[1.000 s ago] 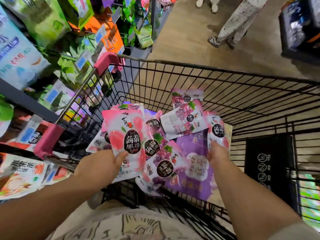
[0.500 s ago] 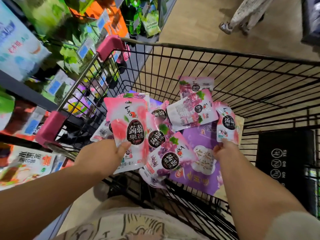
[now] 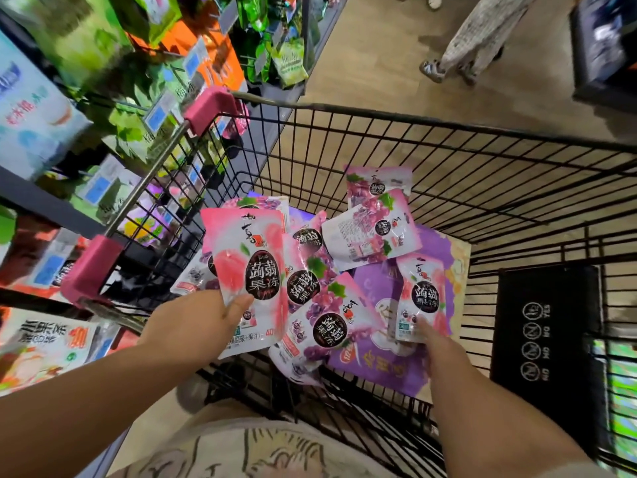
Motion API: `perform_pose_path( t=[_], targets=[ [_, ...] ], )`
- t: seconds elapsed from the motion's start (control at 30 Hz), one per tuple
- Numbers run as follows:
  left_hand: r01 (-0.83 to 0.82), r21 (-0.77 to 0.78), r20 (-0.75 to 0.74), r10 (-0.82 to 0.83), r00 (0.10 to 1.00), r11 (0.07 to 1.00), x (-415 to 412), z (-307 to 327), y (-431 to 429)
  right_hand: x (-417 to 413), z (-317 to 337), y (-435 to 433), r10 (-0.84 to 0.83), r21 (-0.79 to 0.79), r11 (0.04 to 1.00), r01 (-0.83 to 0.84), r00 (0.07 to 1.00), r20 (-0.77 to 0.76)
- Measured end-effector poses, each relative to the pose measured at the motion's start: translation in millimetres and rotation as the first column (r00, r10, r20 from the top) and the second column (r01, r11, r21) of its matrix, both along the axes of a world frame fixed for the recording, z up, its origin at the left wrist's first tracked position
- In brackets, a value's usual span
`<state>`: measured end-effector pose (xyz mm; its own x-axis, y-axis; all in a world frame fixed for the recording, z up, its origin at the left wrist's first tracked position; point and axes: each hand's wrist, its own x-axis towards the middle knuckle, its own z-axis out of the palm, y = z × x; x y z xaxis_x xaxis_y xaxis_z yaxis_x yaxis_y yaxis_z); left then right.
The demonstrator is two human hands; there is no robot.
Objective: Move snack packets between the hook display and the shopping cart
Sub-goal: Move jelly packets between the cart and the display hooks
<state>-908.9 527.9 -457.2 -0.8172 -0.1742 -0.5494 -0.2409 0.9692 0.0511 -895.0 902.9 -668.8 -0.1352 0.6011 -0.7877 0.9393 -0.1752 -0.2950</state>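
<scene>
My left hand (image 3: 193, 322) grips a pink peach jelly packet (image 3: 246, 267) by its lower edge, holding it upright over the black wire shopping cart (image 3: 379, 132). My right hand (image 3: 436, 350) pinches the bottom of a smaller pink packet (image 3: 422, 291) inside the cart. Several grape jelly packets (image 3: 327, 326) lie heaped on the cart floor over a large purple bag (image 3: 375, 367). The hook display (image 3: 138, 98) with hanging snack bags stands along the left.
The cart's pink-capped handle bar (image 3: 144, 201) runs beside the display. A black sign panel (image 3: 544, 339) hangs on the cart's right side. Another person's legs (image 3: 475, 39) stand on the wooden floor beyond the cart. A dark shelf unit (image 3: 606, 46) sits at top right.
Both hands have kept hold of their packets. My right hand with the small packet has drawn slightly nearer and lower. The view has shifted a little.
</scene>
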Motion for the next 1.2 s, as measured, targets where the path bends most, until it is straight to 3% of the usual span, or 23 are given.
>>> perform_pose_path(
  t=[0.07,0.13,0.2,0.43,0.67,1.0,1.2],
  targets=[
    [0.003,-0.005,-0.002,-0.003,1.000,1.000,-1,0,0,-6,23,-2,0.006,0.166,0.986,-0.007,1.000,0.006],
    [0.007,-0.012,-0.006,-0.007,1.000,1.000,-3,0,-1,-20,35,-8,0.199,0.287,0.936,-0.204,0.979,0.046],
    [0.011,-0.019,-0.008,-0.011,1.000,1.000,-4,0,-1,-33,39,-15,0.298,0.271,0.915,-0.297,0.954,0.038],
    [0.035,-0.027,-0.026,-0.036,0.999,0.999,-8,-1,-3,-44,36,-20,0.352,0.247,0.891,-0.380,0.924,0.151],
    [0.040,0.001,-0.057,-0.040,0.998,0.999,-11,-2,-5,-41,30,-28,0.447,0.211,0.860,-0.465,0.885,0.132],
    [0.062,-0.008,-0.060,-0.062,0.996,0.998,-13,-4,-6,-46,45,-36,0.381,0.207,0.904,-0.373,0.924,-0.001],
    [0.063,0.022,-0.072,-0.061,0.996,0.998,-13,3,-4,-46,67,-24,0.260,0.210,0.954,-0.216,0.942,-0.211]
  ],
)
